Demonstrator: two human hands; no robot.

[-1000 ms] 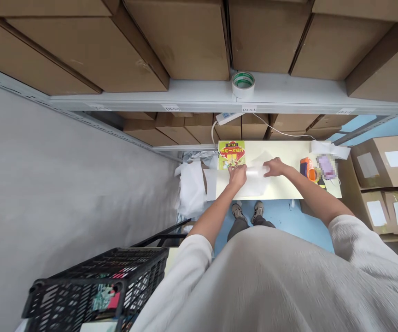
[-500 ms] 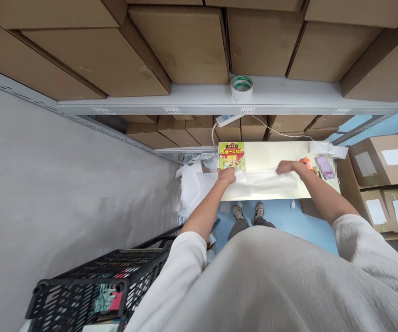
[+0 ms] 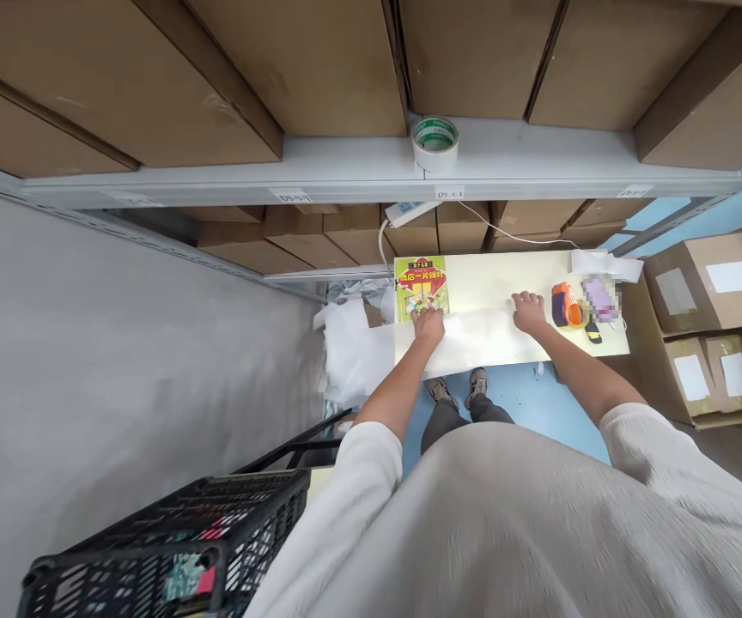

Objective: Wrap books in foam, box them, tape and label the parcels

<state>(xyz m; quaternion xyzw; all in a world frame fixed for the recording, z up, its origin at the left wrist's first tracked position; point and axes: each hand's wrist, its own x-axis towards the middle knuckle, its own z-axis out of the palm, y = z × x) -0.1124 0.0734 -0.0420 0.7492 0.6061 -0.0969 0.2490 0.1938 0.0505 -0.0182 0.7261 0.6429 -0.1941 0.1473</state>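
Observation:
A thin white translucent sheet [image 3: 480, 339] lies over the front part of the pale table [image 3: 496, 275], reaching left to a white heap [image 3: 349, 348]. My left hand [image 3: 428, 325] is closed on the sheet's upper edge, just at the lower border of a yellow-green picture book [image 3: 422, 283] with a red title panel. My right hand [image 3: 529, 314] lies on the sheet near its right end, its fingers apart. Right of that hand are an orange tape dispenser [image 3: 565, 306] and a black-and-yellow cutter [image 3: 593, 332].
A shelf with cardboard boxes [image 3: 467, 60] and a tape roll [image 3: 435, 144] stands ahead, a power strip [image 3: 411, 212] beneath. More cartons [image 3: 709, 283] stand at right. At lower left is a black plastic crate [image 3: 261, 524]; a grey wall [image 3: 119, 360] runs along the left.
My right hand has relaxed from gripping the sheet's edge to lying on it with fingers apart. The sheet has flattened against the table. The camera view has shifted slightly.

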